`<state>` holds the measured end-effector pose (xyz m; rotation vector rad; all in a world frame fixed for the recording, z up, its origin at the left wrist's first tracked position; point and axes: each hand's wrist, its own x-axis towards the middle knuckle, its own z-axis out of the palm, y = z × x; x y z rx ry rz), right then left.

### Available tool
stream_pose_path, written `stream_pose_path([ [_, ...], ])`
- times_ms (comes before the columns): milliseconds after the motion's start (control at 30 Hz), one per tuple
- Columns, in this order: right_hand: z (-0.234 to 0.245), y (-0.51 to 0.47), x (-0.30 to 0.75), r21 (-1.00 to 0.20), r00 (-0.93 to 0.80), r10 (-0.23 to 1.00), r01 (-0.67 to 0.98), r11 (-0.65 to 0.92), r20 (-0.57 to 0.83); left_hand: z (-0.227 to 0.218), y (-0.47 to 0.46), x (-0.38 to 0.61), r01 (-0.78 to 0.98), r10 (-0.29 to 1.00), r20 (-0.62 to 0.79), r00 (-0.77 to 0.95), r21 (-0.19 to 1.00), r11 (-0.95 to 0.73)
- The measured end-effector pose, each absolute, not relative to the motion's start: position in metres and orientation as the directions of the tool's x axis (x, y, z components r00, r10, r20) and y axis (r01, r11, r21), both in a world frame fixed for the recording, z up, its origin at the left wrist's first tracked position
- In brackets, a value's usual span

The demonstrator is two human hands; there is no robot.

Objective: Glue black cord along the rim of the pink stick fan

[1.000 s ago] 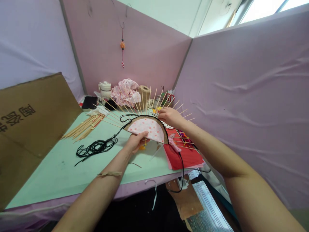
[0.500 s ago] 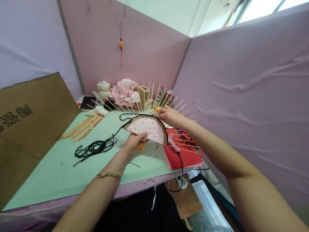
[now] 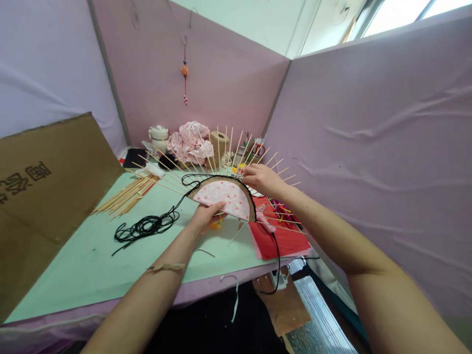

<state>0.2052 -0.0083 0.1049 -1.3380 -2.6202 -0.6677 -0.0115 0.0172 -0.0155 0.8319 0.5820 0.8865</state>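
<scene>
My left hand (image 3: 207, 215) grips the straight lower edge of a half-round woven fan (image 3: 224, 195), thumb on top of its white cloth with pink dots. Thin wooden sticks (image 3: 220, 150) spread outward from its curved brown rim. Along that rim runs a black cord (image 3: 211, 175), looping loosely at the upper left and trailing to a tangled pile on the table. At the upper right of the rim, among the sticks, my right hand (image 3: 260, 178) has its fingers pinched together on the cord. Its fingertips are partly hidden.
A bundle of sticks (image 3: 129, 194) lies left, beside a large cardboard sheet (image 3: 47, 196). On the right are red sheets (image 3: 275, 243) and a pink glue gun (image 3: 266, 222) with a hanging cable. A twine spool (image 3: 219, 139), crumpled pink cloth (image 3: 190, 142) and white bottle (image 3: 158, 137) stand behind.
My right hand has shifted very slightly, staying at the same part of the rim. The left hand keeps its hold, and the fan has barely moved.
</scene>
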Motion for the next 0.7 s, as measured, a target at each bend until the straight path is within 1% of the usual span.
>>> stream_pose_path([
  [67, 0.106, -0.007, 0.205, 0.352, -0.611, 0.740, 0.783, 0.512, 0.282, -0.016, 0.017, -0.011, -0.433, 0.847, -0.106, 0.520, 0.822, 0.369],
  [133, 0.108, -0.007, 0.204, 0.353, -0.616, 0.739, 0.779, 0.519, 0.274, -0.016, 0.017, -0.011, -0.432, 0.849, -0.108, 0.517, 0.823, 0.368],
  [367, 0.117, -0.007, 0.201, 0.272, -0.609, 0.743, 0.792, 0.547, 0.279, -0.016, 0.017, -0.011, -0.440, 0.857, -0.078, 0.509, 0.832, 0.337],
  [500, 0.118, -0.008, 0.198, 0.291, -0.615, 0.745, 0.785, 0.547, 0.259, -0.017, 0.016, -0.012, -0.444, 0.859, -0.065, 0.508, 0.834, 0.326],
  [600, 0.115, -0.009, 0.194, 0.303, -0.600, 0.742, 0.797, 0.522, 0.301, -0.017, 0.017, -0.011, -0.451, 0.868, -0.068, 0.492, 0.833, 0.320],
  [667, 0.114, -0.011, 0.192, 0.270, -0.568, 0.745, 0.823, 0.500, 0.349, -0.017, 0.017, -0.011, -0.464, 0.876, -0.068, 0.478, 0.827, 0.317],
  [700, 0.114, -0.012, 0.191, 0.236, -0.540, 0.752, 0.842, 0.486, 0.379, -0.017, 0.018, -0.011, -0.475, 0.880, -0.065, 0.471, 0.822, 0.315],
])
